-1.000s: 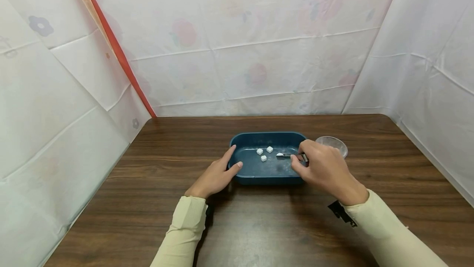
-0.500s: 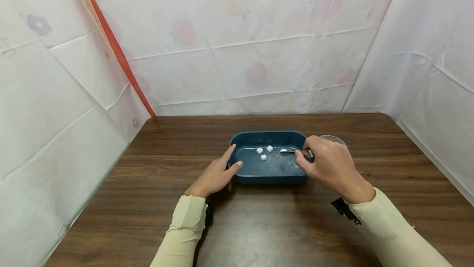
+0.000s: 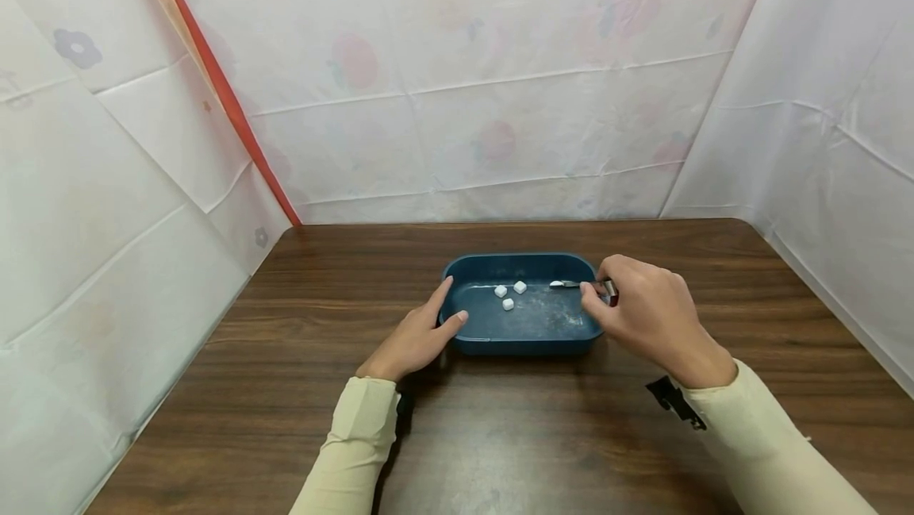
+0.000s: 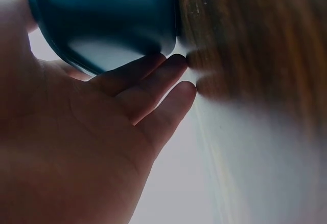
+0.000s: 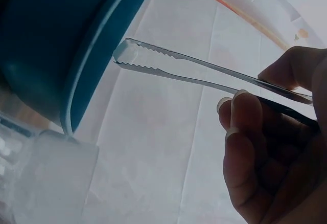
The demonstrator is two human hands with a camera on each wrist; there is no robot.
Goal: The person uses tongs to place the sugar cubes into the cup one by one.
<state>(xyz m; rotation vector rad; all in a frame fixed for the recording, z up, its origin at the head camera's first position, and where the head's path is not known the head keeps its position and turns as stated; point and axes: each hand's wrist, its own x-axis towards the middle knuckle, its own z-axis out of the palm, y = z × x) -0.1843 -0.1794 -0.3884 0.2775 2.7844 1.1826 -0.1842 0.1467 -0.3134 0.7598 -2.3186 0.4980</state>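
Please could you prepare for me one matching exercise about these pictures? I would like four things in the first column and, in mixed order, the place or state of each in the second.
Column 1
1. Left hand
2. Right hand
3. Three white cubes
4. Fourth white cube

Column 2
A. Lying on the floor of the blue tray
B. Holding the metal tongs
C. Between the tips of the metal tongs
D. Touching one end of the blue tray

Right pairs: 1-D, 2-B, 3-A, 4-C

The tongs (image 5: 225, 70) look shiny metal, the tray (image 3: 524, 347) smooth plastic, the table (image 3: 485, 436) glossy wood.
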